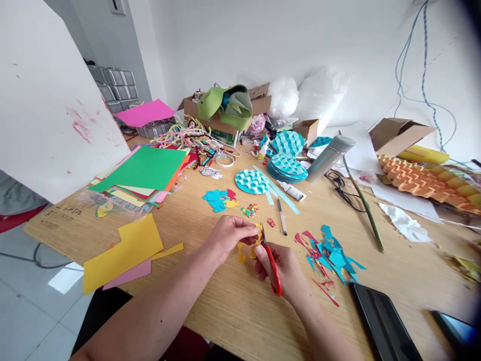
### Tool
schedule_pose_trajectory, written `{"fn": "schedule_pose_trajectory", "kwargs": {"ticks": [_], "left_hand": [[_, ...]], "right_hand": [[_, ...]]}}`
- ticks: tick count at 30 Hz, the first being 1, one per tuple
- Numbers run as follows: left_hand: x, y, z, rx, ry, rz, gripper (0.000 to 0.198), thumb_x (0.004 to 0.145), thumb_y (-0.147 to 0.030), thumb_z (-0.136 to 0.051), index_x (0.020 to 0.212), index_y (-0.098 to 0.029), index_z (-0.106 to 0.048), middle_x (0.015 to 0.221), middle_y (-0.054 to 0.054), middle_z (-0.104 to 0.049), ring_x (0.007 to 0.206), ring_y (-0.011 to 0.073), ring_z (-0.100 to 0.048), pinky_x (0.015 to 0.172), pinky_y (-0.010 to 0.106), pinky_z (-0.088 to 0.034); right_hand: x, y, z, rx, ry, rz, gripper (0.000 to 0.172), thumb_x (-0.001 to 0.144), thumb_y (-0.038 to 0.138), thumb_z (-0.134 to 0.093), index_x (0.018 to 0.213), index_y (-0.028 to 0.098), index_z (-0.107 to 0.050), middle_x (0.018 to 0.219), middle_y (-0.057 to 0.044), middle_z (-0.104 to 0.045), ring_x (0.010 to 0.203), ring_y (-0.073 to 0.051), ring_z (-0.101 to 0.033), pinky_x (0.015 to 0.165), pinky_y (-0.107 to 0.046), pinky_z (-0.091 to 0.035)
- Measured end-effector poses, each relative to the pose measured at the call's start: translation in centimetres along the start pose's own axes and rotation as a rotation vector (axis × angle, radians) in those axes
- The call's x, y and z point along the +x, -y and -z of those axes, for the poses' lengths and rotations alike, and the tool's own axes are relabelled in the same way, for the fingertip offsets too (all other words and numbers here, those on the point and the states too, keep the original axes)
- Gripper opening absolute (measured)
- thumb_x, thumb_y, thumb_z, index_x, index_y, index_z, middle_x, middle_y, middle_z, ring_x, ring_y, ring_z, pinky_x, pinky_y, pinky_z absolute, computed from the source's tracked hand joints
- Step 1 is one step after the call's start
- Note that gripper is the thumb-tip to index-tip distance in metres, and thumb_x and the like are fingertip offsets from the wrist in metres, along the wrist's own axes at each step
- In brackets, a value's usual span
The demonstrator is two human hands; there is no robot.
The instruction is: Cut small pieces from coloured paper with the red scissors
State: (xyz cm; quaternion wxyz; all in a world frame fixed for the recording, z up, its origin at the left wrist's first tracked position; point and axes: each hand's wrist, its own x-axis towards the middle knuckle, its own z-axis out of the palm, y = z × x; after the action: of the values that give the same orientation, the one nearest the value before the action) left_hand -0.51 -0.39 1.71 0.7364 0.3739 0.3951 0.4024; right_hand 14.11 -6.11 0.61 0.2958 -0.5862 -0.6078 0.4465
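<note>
Between the fingertips of my left hand (232, 236) is a small piece of yellow paper (259, 229), pinched above the table. My right hand (280, 265) is closed around red-handled scissors (276, 276), their dark blades pointing up beside the paper. Whether the blades touch the paper I cannot tell. A curled yellow scrap (241, 253) shows just below my hands. Beyond them lie a blue fish cutout (216, 199), a red cutout (231, 194) and a yellow cutout (232, 203). Small red and green paper bits (249, 209) lie nearby, with a pen (281, 216) to their right.
Blue and red paper scraps (334, 253) and a black phone (383, 321) lie at right. Yellow paper (124, 255) and stacked coloured sheets (146, 168) are at left. Farther back stand wavy blue discs (287, 168), a glue bottle (292, 190) and a grey tumbler (330, 158).
</note>
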Motion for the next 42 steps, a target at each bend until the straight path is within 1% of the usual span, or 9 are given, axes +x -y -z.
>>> {"fn": "schedule_pose_trajectory", "kwargs": {"ticks": [4,11,17,31,37,42], "left_hand": [[-0.1,-0.12,-0.09,0.007,-0.004,0.007,0.02,0.055,-0.028,-0.079,0.059,-0.011,-0.07,0.056,0.003,-0.064,0.053,0.0091,-0.056,0.059,0.023,-0.045],[-0.26,-0.33,-0.17,0.018,0.014,-0.015,0.019,0.056,-0.028,-0.077,0.059,-0.011,-0.069,0.057,0.003,-0.064,0.055,0.0094,-0.056,0.06,0.023,-0.045],[-0.19,-0.18,-0.08,0.027,0.014,-0.022,0.019,0.057,-0.029,-0.077,0.059,-0.011,-0.069,0.057,0.003,-0.064,0.054,0.0095,-0.056,0.061,0.024,-0.046],[0.02,0.16,-0.03,0.032,-0.028,-0.025,0.019,0.056,-0.029,-0.076,0.059,-0.012,-0.068,0.056,0.002,-0.064,0.053,0.0093,-0.056,0.06,0.024,-0.045],[0.03,0.24,0.1,0.073,0.005,-0.022,0.021,0.058,-0.031,-0.075,0.059,-0.011,-0.068,0.057,0.004,-0.064,0.054,0.0104,-0.056,0.061,0.026,-0.045],[-0.01,0.2,0.05,0.078,0.005,-0.013,0.02,0.058,-0.03,-0.074,0.059,-0.011,-0.068,0.057,0.004,-0.064,0.054,0.0108,-0.056,0.061,0.026,-0.045]], "right_hand": [[-0.1,0.1,-0.1,0.036,-0.004,-0.016,0.047,0.083,0.058,-0.055,0.061,0.016,-0.054,0.048,-0.002,-0.059,0.039,-0.012,-0.053,0.039,-0.02,-0.036],[0.06,0.07,-0.16,0.087,-0.02,-0.084,0.048,0.078,0.06,-0.06,0.062,0.016,-0.054,0.045,-0.001,-0.058,0.034,-0.011,-0.051,0.034,-0.018,-0.033],[0.06,0.02,-0.17,0.103,-0.009,-0.1,0.047,0.078,0.059,-0.06,0.063,0.015,-0.055,0.045,-0.001,-0.058,0.034,-0.01,-0.051,0.034,-0.017,-0.032],[0.05,0.14,-0.03,0.006,-0.034,-0.112,0.051,0.08,0.062,-0.055,0.063,0.014,-0.058,0.046,-0.002,-0.059,0.035,-0.011,-0.052,0.035,-0.018,-0.033],[0.0,0.18,-0.07,0.01,-0.028,-0.113,0.053,0.08,0.064,-0.055,0.065,0.014,-0.058,0.046,-0.002,-0.058,0.037,-0.013,-0.054,0.035,-0.019,-0.034],[0.03,0.25,-0.08,0.006,-0.025,-0.119,0.053,0.079,0.065,-0.056,0.064,0.014,-0.058,0.047,-0.003,-0.06,0.037,-0.013,-0.054,0.036,-0.02,-0.034]]}}
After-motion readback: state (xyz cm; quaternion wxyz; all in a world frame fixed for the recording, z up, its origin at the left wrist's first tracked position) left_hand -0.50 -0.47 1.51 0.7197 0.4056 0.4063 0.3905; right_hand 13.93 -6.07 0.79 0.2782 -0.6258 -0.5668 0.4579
